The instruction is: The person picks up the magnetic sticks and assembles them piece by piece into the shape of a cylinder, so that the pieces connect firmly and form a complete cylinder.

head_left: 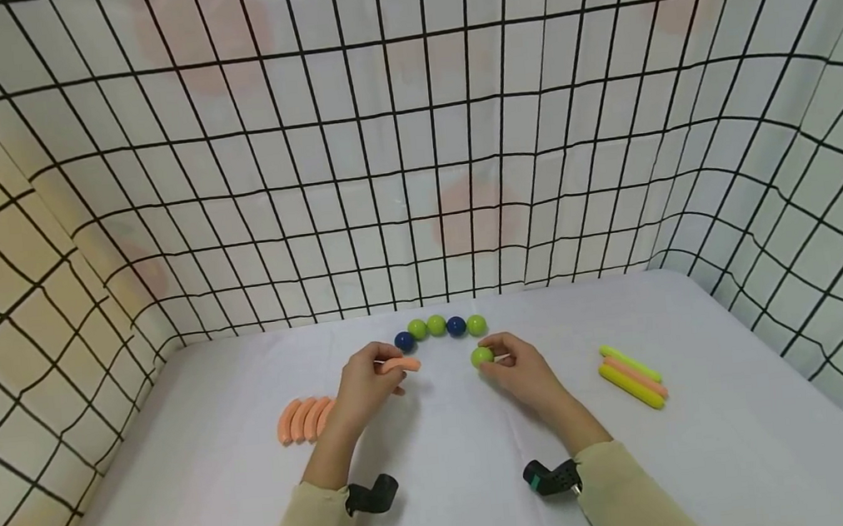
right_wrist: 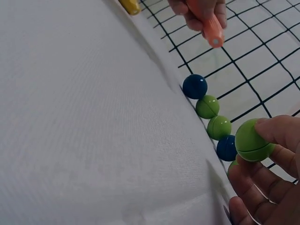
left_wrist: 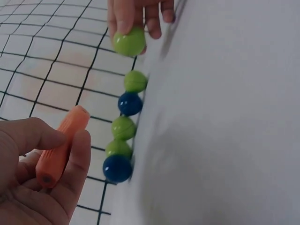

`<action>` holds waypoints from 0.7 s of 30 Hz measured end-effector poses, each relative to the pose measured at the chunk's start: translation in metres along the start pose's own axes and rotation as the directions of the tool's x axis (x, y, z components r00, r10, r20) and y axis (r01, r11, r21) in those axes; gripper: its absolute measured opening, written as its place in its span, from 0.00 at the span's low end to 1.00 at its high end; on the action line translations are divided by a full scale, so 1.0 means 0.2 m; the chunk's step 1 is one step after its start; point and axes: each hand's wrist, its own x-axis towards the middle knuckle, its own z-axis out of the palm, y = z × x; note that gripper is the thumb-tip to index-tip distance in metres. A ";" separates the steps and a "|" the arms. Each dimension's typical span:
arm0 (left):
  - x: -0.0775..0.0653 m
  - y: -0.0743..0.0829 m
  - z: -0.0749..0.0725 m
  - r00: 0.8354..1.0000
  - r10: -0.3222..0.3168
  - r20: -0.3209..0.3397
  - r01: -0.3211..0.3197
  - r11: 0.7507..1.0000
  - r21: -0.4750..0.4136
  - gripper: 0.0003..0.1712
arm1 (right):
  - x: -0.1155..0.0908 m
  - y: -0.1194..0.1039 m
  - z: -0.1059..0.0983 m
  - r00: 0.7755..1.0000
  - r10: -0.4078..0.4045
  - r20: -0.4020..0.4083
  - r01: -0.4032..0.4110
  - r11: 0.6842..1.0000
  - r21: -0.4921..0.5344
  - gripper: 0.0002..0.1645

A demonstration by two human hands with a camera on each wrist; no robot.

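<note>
My left hand (head_left: 360, 388) pinches an orange, slightly curved stick (left_wrist: 63, 147) between thumb and fingers, above the white table. Opposite it, my right hand (head_left: 527, 373) holds a glossy green ball (right_wrist: 253, 140) with thumb and fingertips. Just beyond both hands, several balls form a gently arched row. Its left end is a dark blue ball (head_left: 404, 341), followed by two green balls, another dark blue ball (head_left: 455, 326) and a green ball (head_left: 475, 325) at the right end. The held ball is close in front of that right end.
Several curved orange sticks (head_left: 297, 422) lie side by side left of my left hand, partly hidden by it. On the right lie a yellow stick (head_left: 631, 386), an orange one and a yellow-green one. Black wire mesh (head_left: 436, 170) encloses the table's back and sides.
</note>
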 end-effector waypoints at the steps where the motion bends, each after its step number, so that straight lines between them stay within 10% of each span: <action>1: 0.00 0.00 0.02 1.000 -0.005 0.006 0.005 1.000 -0.021 0.13 | 0.00 0.00 0.00 1.000 -0.001 0.001 0.001 1.000 0.001 0.21; 21: -0.01 -0.13 0.18 0.998 0.057 -0.009 -0.057 0.995 -0.078 0.13 | -0.02 0.00 0.05 0.990 -0.070 0.125 0.062 0.996 0.069 0.18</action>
